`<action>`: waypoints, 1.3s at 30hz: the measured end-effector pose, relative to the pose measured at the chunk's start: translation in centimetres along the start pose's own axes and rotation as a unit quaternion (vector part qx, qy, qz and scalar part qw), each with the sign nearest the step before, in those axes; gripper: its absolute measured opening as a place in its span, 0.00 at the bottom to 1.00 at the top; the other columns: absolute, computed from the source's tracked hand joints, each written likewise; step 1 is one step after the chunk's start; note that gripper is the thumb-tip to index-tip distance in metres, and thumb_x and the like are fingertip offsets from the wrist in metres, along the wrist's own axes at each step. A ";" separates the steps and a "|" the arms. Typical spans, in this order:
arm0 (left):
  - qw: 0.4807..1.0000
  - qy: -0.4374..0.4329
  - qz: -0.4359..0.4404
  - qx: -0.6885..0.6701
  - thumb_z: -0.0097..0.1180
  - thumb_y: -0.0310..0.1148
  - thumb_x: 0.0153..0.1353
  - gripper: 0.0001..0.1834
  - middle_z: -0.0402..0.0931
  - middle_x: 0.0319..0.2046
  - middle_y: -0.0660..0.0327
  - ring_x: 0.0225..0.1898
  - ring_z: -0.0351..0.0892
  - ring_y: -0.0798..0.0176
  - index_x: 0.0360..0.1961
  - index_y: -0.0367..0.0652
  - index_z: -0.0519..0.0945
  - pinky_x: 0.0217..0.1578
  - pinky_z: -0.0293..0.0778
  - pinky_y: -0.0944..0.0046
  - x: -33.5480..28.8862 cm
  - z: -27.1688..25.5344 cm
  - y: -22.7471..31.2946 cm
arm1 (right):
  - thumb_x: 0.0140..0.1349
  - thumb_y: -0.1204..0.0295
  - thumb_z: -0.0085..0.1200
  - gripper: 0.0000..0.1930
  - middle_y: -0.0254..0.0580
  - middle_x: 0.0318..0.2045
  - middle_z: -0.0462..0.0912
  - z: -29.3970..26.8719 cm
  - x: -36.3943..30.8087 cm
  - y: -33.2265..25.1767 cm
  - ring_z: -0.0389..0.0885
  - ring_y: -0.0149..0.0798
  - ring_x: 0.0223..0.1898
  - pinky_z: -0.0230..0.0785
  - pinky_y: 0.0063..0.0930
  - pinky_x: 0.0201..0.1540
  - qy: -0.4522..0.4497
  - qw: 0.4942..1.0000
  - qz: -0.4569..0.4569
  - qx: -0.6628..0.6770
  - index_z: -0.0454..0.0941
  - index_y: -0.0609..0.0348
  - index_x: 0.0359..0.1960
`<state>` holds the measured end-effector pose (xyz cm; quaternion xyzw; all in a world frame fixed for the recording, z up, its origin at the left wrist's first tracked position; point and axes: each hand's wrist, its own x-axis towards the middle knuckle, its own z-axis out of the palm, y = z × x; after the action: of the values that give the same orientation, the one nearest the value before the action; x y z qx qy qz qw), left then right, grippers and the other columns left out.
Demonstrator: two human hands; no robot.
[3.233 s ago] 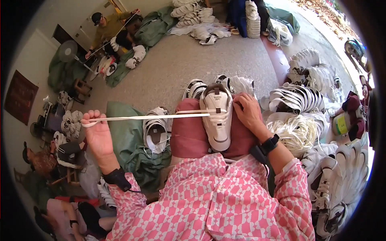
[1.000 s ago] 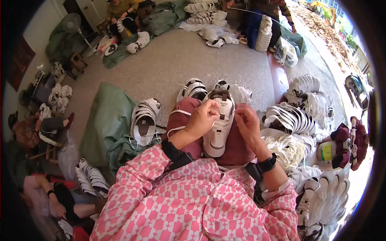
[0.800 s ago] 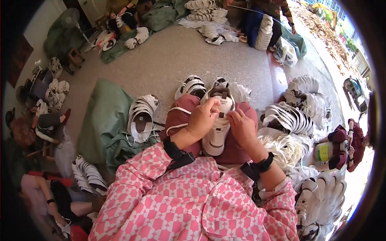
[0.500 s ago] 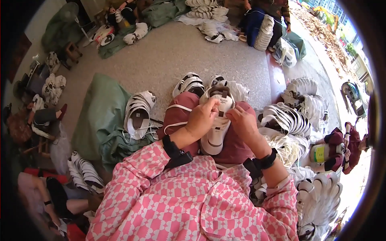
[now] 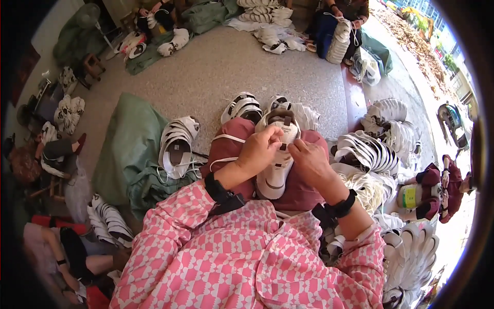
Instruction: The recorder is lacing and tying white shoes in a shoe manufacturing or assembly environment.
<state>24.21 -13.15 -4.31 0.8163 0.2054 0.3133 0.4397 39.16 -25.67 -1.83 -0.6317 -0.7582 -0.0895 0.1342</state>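
Note:
A white sneaker (image 5: 272, 183) rests between my thighs, toe toward me, its dark-lined opening and tongue facing up. Both my hands are at its lacing area, one on each side. On the left edge of the tongue, my left hand (image 5: 257, 154) is closed in a pinch. My right hand (image 5: 311, 160) pinches at the opposite edge, fingertips together. What lies between the fingertips is too small to make out. A white lace (image 5: 226, 137) loops over my left thigh in its dark red trouser leg.
Nested white shoes (image 5: 179, 147) lean by a green sack (image 5: 126, 149) at left. More shoe stacks (image 5: 368, 152) and a heap of pale laces (image 5: 360, 190) are at my right. Sneakers (image 5: 243, 107) stand beyond my knees. Other people sit around, one (image 5: 342, 15) handling lace at far right.
My right hand has shifted very slightly; both hands stay at the sneaker's lacing area. The person at far right has raised their hands with a white lace above a shoe stack.

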 end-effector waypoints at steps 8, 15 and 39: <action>0.976 -0.033 -0.113 -0.184 0.55 0.29 0.66 0.11 0.77 0.39 0.66 0.34 0.77 0.77 0.47 0.37 0.76 0.31 0.76 0.74 -0.4 -5.2 0.7 | 0.63 0.74 0.58 0.05 0.33 0.25 0.79 -3.3 -10.9 8.1 0.69 0.21 0.20 0.58 0.14 0.23 0.482 0.684 0.387 0.388 0.82 0.63 0.36; 0.999 0.018 -0.014 0.027 0.61 0.28 0.59 0.10 0.78 0.39 0.64 0.40 0.78 0.66 0.42 0.39 0.79 0.42 0.74 0.66 -1.2 -6.1 0.1 | 0.70 0.67 0.50 0.07 0.30 0.22 0.72 3.8 -24.2 14.4 0.68 0.27 0.20 0.65 0.20 0.24 0.567 0.317 0.436 0.623 0.73 0.57 0.36; 0.947 0.068 0.189 0.249 0.65 0.31 0.50 0.09 0.73 0.34 0.63 0.42 0.74 0.55 0.34 0.47 0.80 0.46 0.65 0.55 -0.8 -4.2 0.5 | 0.71 0.65 0.48 0.14 0.27 0.29 0.74 2.2 -1.9 0.0 0.69 0.24 0.23 0.63 0.18 0.25 0.146 0.315 0.323 0.881 0.70 0.56 0.54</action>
<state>20.78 -11.37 -2.41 0.9003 0.1485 0.3843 0.1401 39.32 -26.79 -4.58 -0.3122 -0.0941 0.5909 0.7379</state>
